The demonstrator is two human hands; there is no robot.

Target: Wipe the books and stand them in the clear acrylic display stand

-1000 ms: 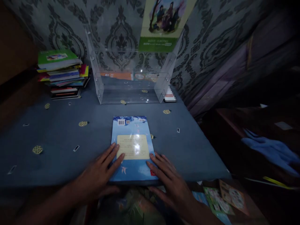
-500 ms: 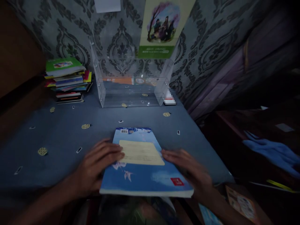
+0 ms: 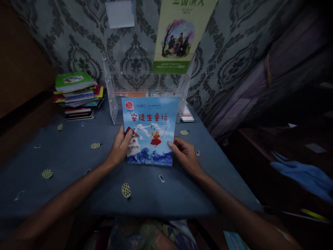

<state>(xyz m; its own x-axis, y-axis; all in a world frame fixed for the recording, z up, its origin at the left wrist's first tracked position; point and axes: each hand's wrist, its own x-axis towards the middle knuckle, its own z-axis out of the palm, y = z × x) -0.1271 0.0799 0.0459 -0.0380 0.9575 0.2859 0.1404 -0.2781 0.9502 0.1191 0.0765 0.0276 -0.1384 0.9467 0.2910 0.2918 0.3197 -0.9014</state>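
Note:
A blue book (image 3: 149,139) stands tilted upright in front of me, its illustrated front cover with red Chinese characters facing me. My left hand (image 3: 121,144) grips its left edge, thumb on the cover and fingers hidden behind. At the lower right edge my right hand (image 3: 183,151) holds it too, thumb on the front. Just behind the book is a clear acrylic rack (image 3: 111,100), partly covered by it. A green and cream book (image 3: 179,38) stands at the rack's top right.
A stack of books (image 3: 78,97) is at the back left of the table (image 3: 73,187), whose cloth is blue-grey with pineapple prints. A pixelated white item (image 3: 187,114) sits right of the rack. Blue cloth (image 3: 301,173) lies on dark furniture at the right.
The book has gone from lying back cover up near the table's front edge to standing with its front cover facing me, farther forward near the rack. Both hands moved forward with it.

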